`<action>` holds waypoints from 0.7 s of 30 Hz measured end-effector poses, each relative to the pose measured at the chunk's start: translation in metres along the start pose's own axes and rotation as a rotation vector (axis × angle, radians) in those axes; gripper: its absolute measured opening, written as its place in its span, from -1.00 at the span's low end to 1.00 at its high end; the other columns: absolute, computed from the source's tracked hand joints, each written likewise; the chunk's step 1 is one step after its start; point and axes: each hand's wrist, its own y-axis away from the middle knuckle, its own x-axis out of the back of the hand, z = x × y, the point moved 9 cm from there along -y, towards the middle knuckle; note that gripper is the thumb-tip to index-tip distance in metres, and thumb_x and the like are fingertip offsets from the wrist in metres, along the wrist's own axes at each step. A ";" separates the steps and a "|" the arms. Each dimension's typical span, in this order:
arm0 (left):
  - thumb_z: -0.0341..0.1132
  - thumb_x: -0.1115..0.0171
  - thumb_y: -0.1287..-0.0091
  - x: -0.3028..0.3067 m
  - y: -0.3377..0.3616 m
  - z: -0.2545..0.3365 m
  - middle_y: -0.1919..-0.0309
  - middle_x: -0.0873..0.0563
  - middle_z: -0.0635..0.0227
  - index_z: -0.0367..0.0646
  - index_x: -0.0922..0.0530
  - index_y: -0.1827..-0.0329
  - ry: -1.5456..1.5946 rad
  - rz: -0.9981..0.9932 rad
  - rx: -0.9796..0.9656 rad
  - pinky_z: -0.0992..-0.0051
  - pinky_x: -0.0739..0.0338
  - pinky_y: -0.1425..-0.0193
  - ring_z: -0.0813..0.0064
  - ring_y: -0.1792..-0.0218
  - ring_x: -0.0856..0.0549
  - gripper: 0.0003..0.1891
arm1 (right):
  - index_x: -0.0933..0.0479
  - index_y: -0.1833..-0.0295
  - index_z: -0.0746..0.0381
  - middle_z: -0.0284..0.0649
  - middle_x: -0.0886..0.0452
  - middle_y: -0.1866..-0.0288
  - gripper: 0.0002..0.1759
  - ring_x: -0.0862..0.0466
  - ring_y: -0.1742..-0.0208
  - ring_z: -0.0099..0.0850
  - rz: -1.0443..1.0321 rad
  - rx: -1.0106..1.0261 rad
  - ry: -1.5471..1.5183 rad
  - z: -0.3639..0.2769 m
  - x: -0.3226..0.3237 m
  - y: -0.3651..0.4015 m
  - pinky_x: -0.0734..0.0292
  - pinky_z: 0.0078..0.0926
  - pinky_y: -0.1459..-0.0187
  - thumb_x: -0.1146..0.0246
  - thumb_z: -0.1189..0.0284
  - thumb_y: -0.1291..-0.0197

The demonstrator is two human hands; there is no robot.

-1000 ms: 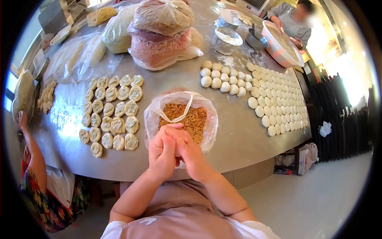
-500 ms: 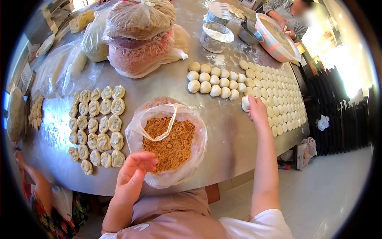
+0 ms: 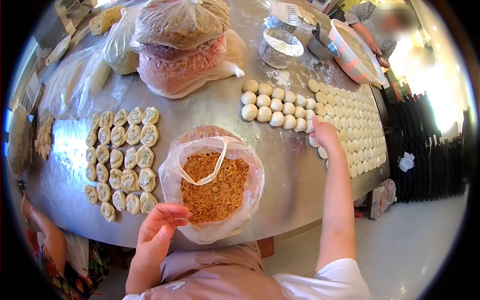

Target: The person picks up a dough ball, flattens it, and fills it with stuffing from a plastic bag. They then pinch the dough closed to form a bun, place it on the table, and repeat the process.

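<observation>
My right hand [image 3: 325,134] reaches to the near edge of the rows of smooth white dough balls [image 3: 360,120], its fingers at a ball; whether it grips one is hard to tell. Empty, with curled fingers apart, my left hand [image 3: 161,227] hovers at the lower left rim of an open plastic bag [image 3: 227,232]. Brown crumbly filling [image 3: 212,192] fills that bag, and a loop of its plastic lies across the top. Left of the bag are rows of open-topped dough pieces [image 3: 117,157] with pale filling.
Stacked filled bags [image 3: 180,55] stand at the back. A floury metal bowl [image 3: 281,48], a dark bowl with a utensil [image 3: 322,47] and a large basin [image 3: 356,52] are at the back right. One person [image 3: 372,30] is beside the basin; another's arm [image 3: 50,232] shows lower left.
The white dough in my right hand's fingertips is no longer distinct; that hand is now against the rows. The view has shifted slightly. The person by the basin has moved their head and arms.
</observation>
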 end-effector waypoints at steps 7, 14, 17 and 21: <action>-0.07 -0.22 -0.41 0.016 0.013 0.003 -0.09 -0.62 0.25 -0.27 -0.43 -0.19 0.029 0.067 -0.025 0.41 -0.40 -0.24 0.42 -0.15 -0.58 -0.52 | -0.70 0.26 0.28 -0.08 -0.72 0.39 -0.61 -0.71 0.30 -0.16 0.229 0.138 0.010 0.010 0.001 0.004 -0.55 -0.24 0.15 -0.23 0.14 -0.26; -0.16 -0.09 -0.47 0.034 0.042 0.009 -0.04 -0.63 0.26 -0.23 -0.44 -0.15 -0.011 0.145 -0.083 0.42 -0.47 -0.16 0.41 -0.09 -0.61 -0.65 | -0.66 0.12 0.31 -0.04 -0.73 0.30 -0.61 -0.71 0.23 -0.17 0.286 0.173 -0.074 0.007 0.008 0.022 -0.56 -0.26 0.12 -0.22 0.16 -0.28; -0.21 -0.03 -0.51 0.074 0.065 0.023 0.01 -0.64 0.33 -0.19 -0.46 -0.13 -0.082 0.311 -0.202 0.45 -0.49 -0.10 0.48 -0.03 -0.63 -0.72 | -0.60 -0.01 0.32 -0.10 -0.74 0.30 -0.59 -0.72 0.24 -0.31 0.413 0.167 -0.262 0.016 0.015 0.057 -0.57 -0.37 0.13 -0.21 0.17 -0.32; -0.33 -0.04 -0.51 0.153 0.098 0.031 0.09 -0.64 0.48 -0.16 -0.51 -0.11 -0.290 0.719 -0.309 0.60 -0.40 -0.02 0.69 0.04 -0.57 -0.79 | -0.58 -0.02 0.30 -0.24 -0.75 0.28 -0.69 -0.70 0.26 -0.52 0.283 0.288 -0.478 -0.022 -0.003 0.141 -0.55 -0.53 0.19 -0.23 0.28 -0.36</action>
